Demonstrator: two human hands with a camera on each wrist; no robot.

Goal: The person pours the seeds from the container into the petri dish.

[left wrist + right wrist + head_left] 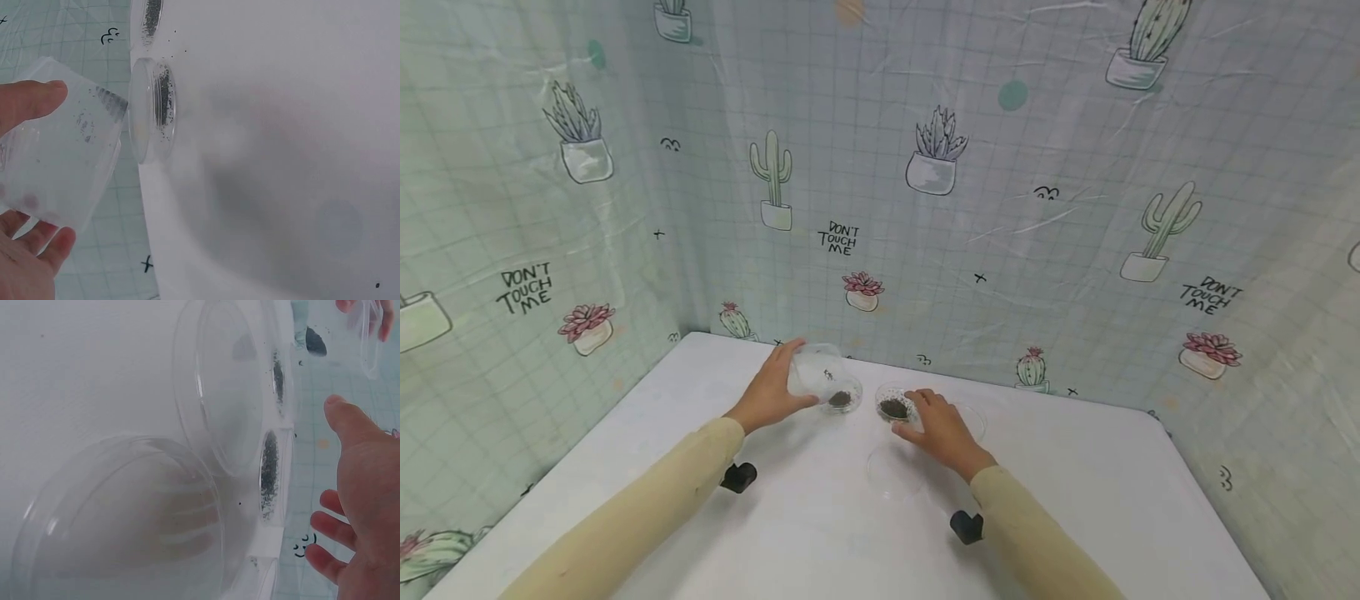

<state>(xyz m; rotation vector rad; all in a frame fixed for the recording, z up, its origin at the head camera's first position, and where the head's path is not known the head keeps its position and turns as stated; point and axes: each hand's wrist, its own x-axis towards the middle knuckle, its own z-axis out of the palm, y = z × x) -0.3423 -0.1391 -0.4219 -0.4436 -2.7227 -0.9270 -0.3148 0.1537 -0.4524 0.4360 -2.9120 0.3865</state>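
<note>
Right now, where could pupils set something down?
The white table is bare right of the right sleeve, and between it and the left sleeve in front of the nearest clear dish. Crowded: far middle, with left hand, right hand and dishes of dark grains.

There is room by the right edge of the white worktop (1105, 492). Near its far edge, clear round plastic dishes (891, 477) and a see-through plastic cup (811, 364) get in the way; behind, a pale cactus-print cloth (850, 125) blocks.

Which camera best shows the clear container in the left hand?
The left wrist view: the clear container appears large and close there. The head view shows it small; the right wrist view catches only part, cut off at the top edge.
</note>
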